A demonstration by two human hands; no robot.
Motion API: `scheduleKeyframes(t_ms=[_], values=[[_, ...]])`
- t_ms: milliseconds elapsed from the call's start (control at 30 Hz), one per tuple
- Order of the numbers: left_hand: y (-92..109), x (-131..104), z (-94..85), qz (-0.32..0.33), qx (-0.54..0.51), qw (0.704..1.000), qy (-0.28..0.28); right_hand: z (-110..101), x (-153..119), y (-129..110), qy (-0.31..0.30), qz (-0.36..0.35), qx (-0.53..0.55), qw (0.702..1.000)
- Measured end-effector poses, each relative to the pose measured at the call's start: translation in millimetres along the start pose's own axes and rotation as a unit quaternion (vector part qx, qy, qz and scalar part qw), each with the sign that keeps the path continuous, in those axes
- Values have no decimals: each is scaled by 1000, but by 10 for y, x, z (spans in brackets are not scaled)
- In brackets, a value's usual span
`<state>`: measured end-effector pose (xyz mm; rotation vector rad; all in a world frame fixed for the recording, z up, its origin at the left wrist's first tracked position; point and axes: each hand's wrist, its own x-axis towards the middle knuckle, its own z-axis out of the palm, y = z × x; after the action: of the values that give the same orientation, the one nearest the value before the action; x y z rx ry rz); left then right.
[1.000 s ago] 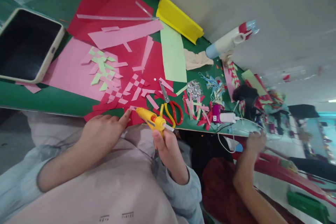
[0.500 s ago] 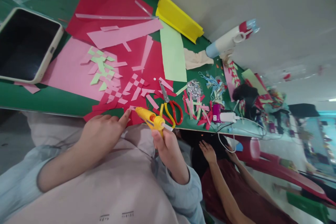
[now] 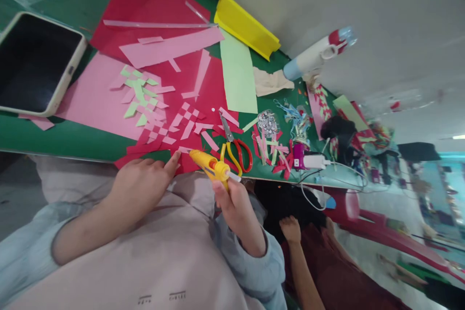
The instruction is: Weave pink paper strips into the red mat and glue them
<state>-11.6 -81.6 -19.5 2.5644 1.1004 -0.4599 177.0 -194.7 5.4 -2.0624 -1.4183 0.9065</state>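
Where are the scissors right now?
In the head view the scissors lie on the green table near its front edge, just right of the yellow glue gun in the right hand.

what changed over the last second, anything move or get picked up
Only the neighbouring person's hand moved: it came off the table edge and dropped low, beside the seat. The right hand still grips the yellow glue gun, and the left hand still points a finger at the woven red and pink paper. The scissors lie unmoved.
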Motion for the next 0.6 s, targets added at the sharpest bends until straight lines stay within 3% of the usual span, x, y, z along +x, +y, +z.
scheduleKeyframes(t_ms=[300, 600], values=[[10, 6, -41, 8, 37, 999, -23, -19, -15, -9, -13, 29, 10, 999], [-16, -8, 30, 13, 1, 1000, 10, -54, 24, -102, -20, 32, 8, 999]])
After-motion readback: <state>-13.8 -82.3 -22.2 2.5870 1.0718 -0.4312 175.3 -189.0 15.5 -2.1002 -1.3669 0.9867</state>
